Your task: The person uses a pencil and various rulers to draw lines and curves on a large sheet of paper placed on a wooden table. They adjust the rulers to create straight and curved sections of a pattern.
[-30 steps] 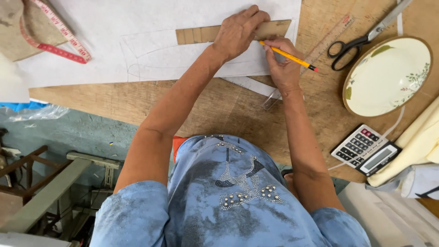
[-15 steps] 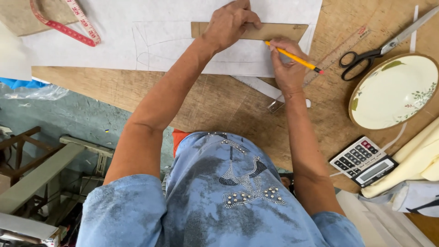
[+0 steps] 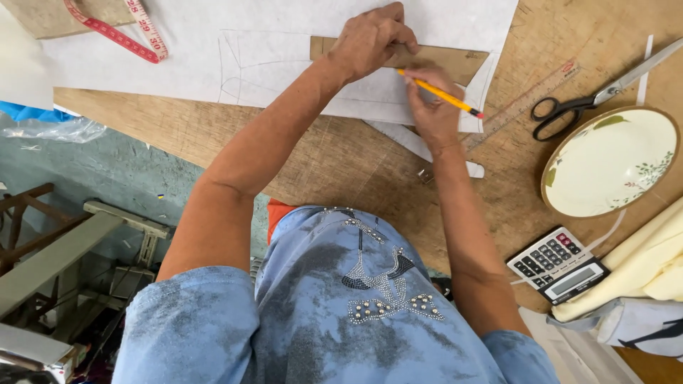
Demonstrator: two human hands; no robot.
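Left hand [image 3: 371, 39] presses flat on a brown cardboard straightedge [image 3: 455, 62] over white pattern paper [image 3: 299, 43]. Right hand [image 3: 432, 107] grips a yellow pencil [image 3: 440, 93] against its edge.

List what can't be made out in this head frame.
- Pencil tip: hidden by the right hand.
- Brown card under the left hand: middle covered by that hand.
- Scissors blade tips: cut off by the right edge.
- Tape measure: cut off by the top edge.
- Pencil lines on the paper: too faint.
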